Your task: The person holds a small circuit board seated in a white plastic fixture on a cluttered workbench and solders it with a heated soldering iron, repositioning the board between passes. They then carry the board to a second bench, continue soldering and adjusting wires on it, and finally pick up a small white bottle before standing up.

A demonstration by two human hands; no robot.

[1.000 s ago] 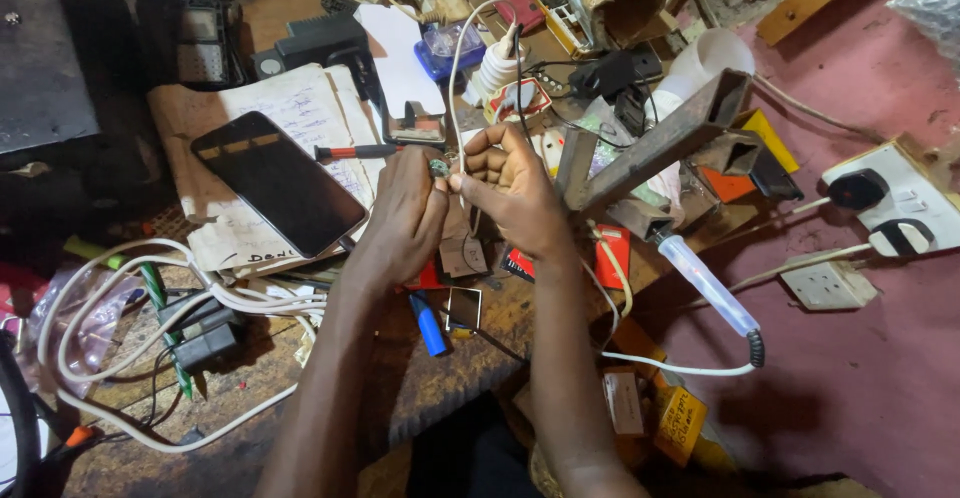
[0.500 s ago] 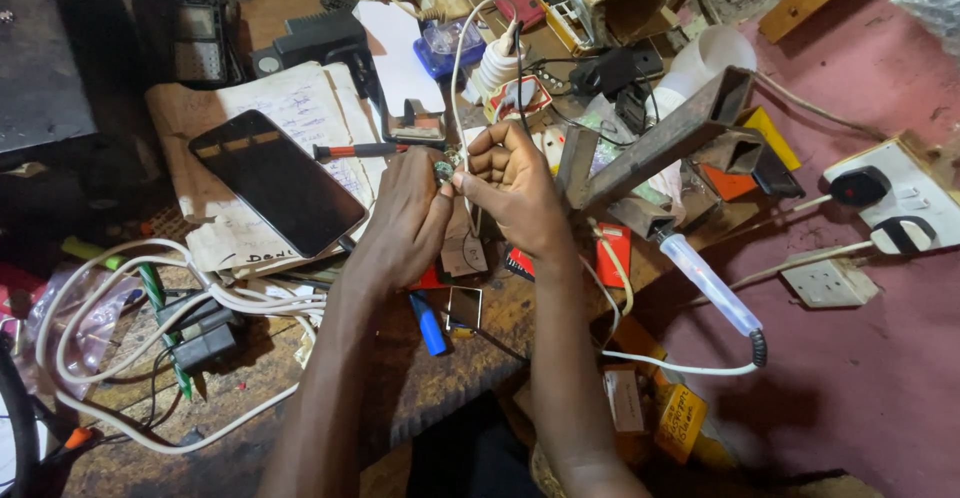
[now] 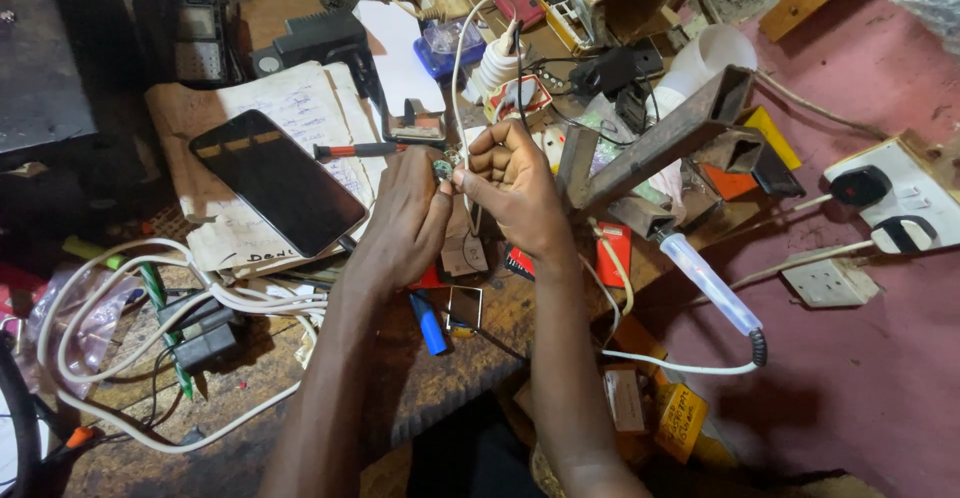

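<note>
Your left hand (image 3: 408,213) and right hand (image 3: 512,190) meet at frame centre — fingertips pinched together on a small round part (image 3: 442,169), wrists angled inward above the cluttered tabletop (image 3: 440,378).

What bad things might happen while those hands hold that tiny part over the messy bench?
The left hand and right hand pinch a tiny part; dropped, it might vanish in the clutter. The white wire running to it could snag. The phone on the notebook could get knocked.
</note>
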